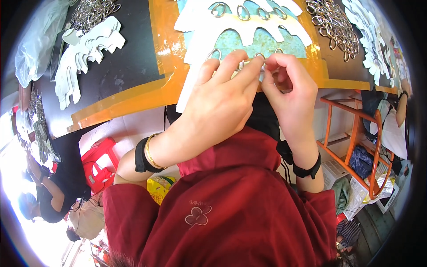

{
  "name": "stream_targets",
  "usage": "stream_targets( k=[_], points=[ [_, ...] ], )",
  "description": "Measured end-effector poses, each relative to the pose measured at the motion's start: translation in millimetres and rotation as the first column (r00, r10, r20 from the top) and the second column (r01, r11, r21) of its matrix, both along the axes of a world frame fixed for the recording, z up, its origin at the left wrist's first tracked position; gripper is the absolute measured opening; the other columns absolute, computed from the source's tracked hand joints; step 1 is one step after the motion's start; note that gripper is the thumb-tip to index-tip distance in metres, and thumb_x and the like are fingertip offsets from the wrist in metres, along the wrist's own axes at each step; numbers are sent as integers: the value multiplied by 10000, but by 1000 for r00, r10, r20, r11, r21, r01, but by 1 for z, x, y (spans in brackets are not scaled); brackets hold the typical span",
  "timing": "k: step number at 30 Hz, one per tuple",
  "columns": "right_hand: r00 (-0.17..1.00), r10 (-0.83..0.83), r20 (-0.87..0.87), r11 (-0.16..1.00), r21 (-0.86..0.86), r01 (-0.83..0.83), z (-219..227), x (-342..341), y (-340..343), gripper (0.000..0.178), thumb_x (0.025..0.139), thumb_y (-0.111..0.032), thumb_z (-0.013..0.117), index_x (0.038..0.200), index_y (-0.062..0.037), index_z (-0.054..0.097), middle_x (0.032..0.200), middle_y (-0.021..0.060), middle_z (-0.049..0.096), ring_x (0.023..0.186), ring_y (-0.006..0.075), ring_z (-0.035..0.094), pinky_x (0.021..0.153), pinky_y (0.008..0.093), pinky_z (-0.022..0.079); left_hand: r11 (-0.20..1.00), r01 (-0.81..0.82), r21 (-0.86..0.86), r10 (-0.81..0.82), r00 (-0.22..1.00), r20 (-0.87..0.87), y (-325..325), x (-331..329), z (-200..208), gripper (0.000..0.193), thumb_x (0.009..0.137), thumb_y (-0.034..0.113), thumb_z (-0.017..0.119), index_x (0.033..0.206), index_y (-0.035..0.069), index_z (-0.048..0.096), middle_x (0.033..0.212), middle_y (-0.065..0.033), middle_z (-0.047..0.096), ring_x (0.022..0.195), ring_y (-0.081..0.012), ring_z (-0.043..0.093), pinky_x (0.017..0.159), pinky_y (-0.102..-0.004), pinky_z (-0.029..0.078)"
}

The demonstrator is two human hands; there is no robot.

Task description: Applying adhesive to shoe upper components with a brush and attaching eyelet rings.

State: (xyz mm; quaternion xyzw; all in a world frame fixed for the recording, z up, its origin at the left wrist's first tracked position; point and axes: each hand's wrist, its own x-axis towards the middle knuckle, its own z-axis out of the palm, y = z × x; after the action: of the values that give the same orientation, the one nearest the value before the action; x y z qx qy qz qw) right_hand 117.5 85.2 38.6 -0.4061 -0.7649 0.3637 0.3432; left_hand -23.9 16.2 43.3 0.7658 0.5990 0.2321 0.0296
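On the work surface in front of me lie white scalloped strips (227, 22) with tabs, several oval metal rings (243, 13) set along them. Over the nearest strip, my left hand (222, 100) bends its fingers down, the index fingertip against a tab by a ring; its thumb is hidden beneath. Close beside it, my right hand (291, 86) pinches thumb and index finger at the same spot, where a bit of white material shows between the hands. The fingertips cover most of the ring and tab there.
Piles of metal rings lie at the far left (91, 13) and far right (333, 26). Stacked white strips (84, 62) sit left, more (367, 35) right. Orange tape (129, 100) edges the table. A red stool (100, 164) and orange-framed stool (353, 142) stand below; other people work on both sides.
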Motion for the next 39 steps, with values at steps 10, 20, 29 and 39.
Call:
stream_targets(
  k=[10, 20, 29, 39],
  points=[
    [1000, 5, -28, 996, 87, -3, -13, 11, 4, 234, 677, 92, 666, 826, -57, 564, 745, 38, 523, 727, 180, 538, 607, 283, 483, 999, 32, -17, -32, 999, 9, 1, -3, -1, 370, 679, 40, 610, 1047, 27, 643, 1252, -6, 559, 1112, -230, 503, 871, -377, 388],
    [978, -46, 202, 901, 431, -47, 11, 11, 16, 196, 685, -77, 761, 795, -63, 600, 761, 28, 593, 766, 230, 520, 690, 339, 425, 997, 68, -25, -68, 998, 15, 2, -7, -5, 385, 687, 42, 627, 1072, 53, 638, 1238, 14, 569, 1083, -212, 515, 859, -368, 387],
    [953, 110, 283, 958, 225, -177, 8, 10, 30, 201, 680, -165, 776, 731, -40, 628, 704, 44, 594, 745, 233, 523, 671, 349, 424, 995, 92, -44, -86, 989, 118, 4, -12, -2, 304, 701, 41, 622, 1004, 51, 647, 1184, -10, 610, 1060, -231, 531, 852, -386, 370],
    [931, 112, 346, 941, 265, -212, 7, 4, 25, 107, 707, -77, 690, 698, -55, 586, 689, 36, 571, 738, 240, 515, 680, 361, 415, 998, 46, -31, -42, 994, 104, 4, -11, -1, 244, 710, 46, 613, 952, 66, 646, 1215, -16, 583, 1119, -234, 509, 873, -406, 352]
  ],
)
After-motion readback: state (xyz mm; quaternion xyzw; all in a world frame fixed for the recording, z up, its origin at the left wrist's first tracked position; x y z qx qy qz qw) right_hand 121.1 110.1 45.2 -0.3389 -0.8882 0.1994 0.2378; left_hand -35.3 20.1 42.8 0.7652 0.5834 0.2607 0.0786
